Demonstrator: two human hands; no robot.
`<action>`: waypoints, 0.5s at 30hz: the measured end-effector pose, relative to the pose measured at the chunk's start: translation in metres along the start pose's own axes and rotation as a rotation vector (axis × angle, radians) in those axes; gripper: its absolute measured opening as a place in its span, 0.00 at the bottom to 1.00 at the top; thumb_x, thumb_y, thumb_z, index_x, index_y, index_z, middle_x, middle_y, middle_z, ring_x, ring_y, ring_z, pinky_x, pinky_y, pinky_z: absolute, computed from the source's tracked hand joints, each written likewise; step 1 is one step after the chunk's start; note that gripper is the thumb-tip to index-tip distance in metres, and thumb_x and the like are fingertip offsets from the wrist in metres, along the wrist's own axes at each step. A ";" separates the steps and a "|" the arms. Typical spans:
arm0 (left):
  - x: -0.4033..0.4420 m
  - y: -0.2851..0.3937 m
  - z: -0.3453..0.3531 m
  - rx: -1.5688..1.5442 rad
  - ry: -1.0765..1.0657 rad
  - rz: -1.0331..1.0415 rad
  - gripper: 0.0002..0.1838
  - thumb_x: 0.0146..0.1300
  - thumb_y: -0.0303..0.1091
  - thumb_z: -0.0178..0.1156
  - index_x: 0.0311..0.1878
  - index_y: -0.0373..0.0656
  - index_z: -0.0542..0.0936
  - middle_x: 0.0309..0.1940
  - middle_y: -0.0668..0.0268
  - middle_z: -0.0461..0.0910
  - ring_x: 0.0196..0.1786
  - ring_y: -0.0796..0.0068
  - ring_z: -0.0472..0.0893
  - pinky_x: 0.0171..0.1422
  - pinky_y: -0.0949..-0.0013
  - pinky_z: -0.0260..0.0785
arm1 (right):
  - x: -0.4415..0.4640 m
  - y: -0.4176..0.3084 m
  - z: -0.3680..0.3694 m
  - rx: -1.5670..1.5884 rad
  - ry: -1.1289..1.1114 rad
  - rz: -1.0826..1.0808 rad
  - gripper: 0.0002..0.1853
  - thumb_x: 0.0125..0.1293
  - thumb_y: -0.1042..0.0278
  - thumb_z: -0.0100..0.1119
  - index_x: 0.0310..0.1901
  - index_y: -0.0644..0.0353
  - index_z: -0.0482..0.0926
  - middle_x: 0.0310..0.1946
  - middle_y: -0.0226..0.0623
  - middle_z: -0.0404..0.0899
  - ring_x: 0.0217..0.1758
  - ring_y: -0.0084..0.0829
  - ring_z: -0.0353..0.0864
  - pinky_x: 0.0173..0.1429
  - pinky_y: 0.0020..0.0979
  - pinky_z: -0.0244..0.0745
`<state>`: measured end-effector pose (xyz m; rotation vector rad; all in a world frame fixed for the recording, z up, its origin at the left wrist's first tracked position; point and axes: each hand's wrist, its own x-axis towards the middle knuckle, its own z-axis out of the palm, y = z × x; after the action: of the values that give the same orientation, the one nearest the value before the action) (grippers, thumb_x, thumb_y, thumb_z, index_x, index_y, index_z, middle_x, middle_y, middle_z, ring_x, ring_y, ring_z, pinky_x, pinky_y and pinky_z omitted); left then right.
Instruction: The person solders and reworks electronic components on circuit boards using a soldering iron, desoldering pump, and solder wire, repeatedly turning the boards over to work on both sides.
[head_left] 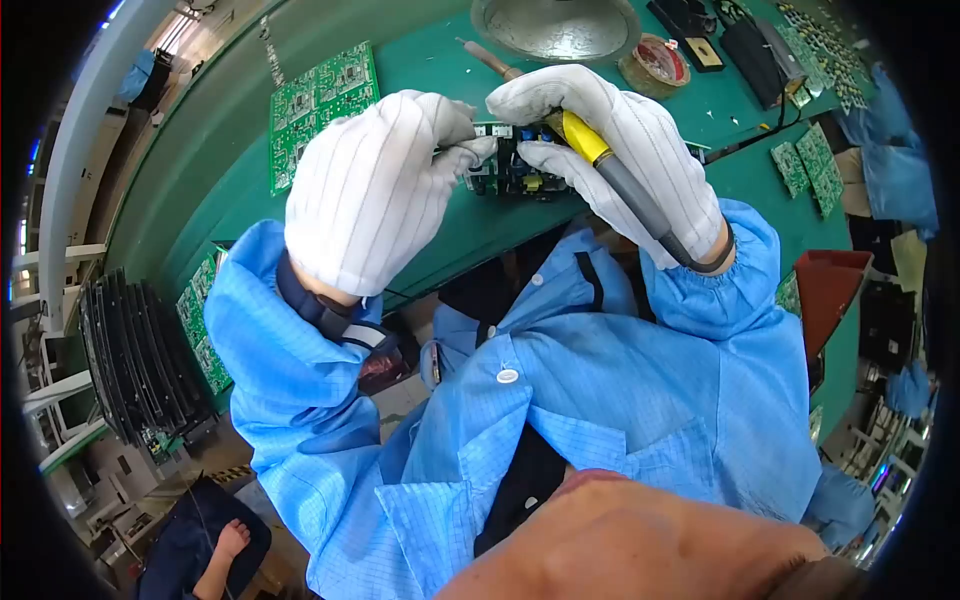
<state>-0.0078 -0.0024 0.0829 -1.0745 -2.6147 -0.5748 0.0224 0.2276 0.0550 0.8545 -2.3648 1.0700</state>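
A small circuit board with tall dark parts lies between my gloved hands at the bench edge. My left hand is closed, with thumb and index fingertip pressed together at the board's left side. In the curled fingers of my right hand rests what looks like a soldering iron with a yellow and grey handle. The right thumb touches the board's right part. Beyond the right fingers, a brown and metal rod points away; whether it belongs to the iron I cannot tell, as the glove hides the part between.
A metal bowl and a round tub stand beyond my hands. Green circuit panels lie left, and smaller boards right. Dark panels are racked at left. A red-brown bin sits right. Another person's hand shows lower left.
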 end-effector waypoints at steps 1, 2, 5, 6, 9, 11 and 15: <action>0.003 0.000 -0.003 -0.002 -0.043 0.002 0.10 0.65 0.40 0.67 0.40 0.45 0.82 0.38 0.60 0.84 0.40 0.52 0.84 0.45 0.53 0.76 | 0.000 0.000 0.000 -0.015 0.000 0.000 0.21 0.65 0.77 0.68 0.58 0.54 0.77 0.45 0.41 0.88 0.50 0.48 0.89 0.51 0.42 0.84; 0.006 0.001 -0.006 0.000 -0.046 0.005 0.10 0.65 0.40 0.67 0.40 0.45 0.82 0.38 0.60 0.84 0.40 0.52 0.84 0.45 0.53 0.76 | 0.000 -0.001 0.000 -0.031 0.000 -0.001 0.20 0.65 0.77 0.68 0.58 0.54 0.77 0.45 0.41 0.88 0.49 0.48 0.89 0.51 0.42 0.84; 0.012 0.002 -0.012 0.035 -0.154 0.010 0.12 0.66 0.42 0.67 0.40 0.43 0.81 0.36 0.57 0.83 0.40 0.51 0.84 0.45 0.52 0.75 | -0.002 0.000 0.001 -0.027 0.000 0.009 0.20 0.65 0.76 0.68 0.58 0.53 0.77 0.45 0.40 0.88 0.49 0.47 0.89 0.50 0.41 0.84; 0.013 -0.001 -0.012 0.066 -0.151 0.064 0.12 0.66 0.42 0.66 0.40 0.43 0.81 0.35 0.57 0.83 0.40 0.51 0.84 0.45 0.52 0.75 | -0.002 0.000 0.001 -0.025 0.005 0.012 0.20 0.65 0.76 0.68 0.58 0.53 0.77 0.45 0.40 0.88 0.49 0.47 0.89 0.50 0.41 0.84; 0.015 -0.003 -0.012 0.082 -0.150 0.123 0.12 0.67 0.42 0.66 0.39 0.43 0.80 0.34 0.57 0.82 0.40 0.51 0.84 0.44 0.52 0.75 | -0.002 -0.001 0.001 -0.036 0.009 0.046 0.20 0.65 0.76 0.67 0.58 0.52 0.77 0.45 0.39 0.88 0.49 0.47 0.89 0.50 0.41 0.84; 0.016 -0.001 -0.013 0.067 -0.150 0.126 0.12 0.67 0.42 0.66 0.39 0.43 0.80 0.34 0.57 0.82 0.40 0.51 0.83 0.44 0.52 0.75 | -0.002 -0.001 0.001 -0.033 0.024 0.025 0.20 0.65 0.75 0.67 0.58 0.51 0.78 0.44 0.38 0.88 0.48 0.46 0.89 0.50 0.41 0.84; 0.016 0.003 -0.014 0.089 -0.175 0.101 0.11 0.66 0.41 0.66 0.39 0.43 0.80 0.34 0.57 0.82 0.39 0.52 0.83 0.44 0.53 0.75 | -0.003 -0.004 0.001 -0.077 0.011 0.043 0.18 0.66 0.74 0.66 0.57 0.51 0.78 0.43 0.39 0.88 0.47 0.46 0.89 0.49 0.42 0.84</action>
<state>-0.0157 0.0023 0.1023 -1.2727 -2.6841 -0.3524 0.0276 0.2262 0.0546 0.7720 -2.4084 0.9903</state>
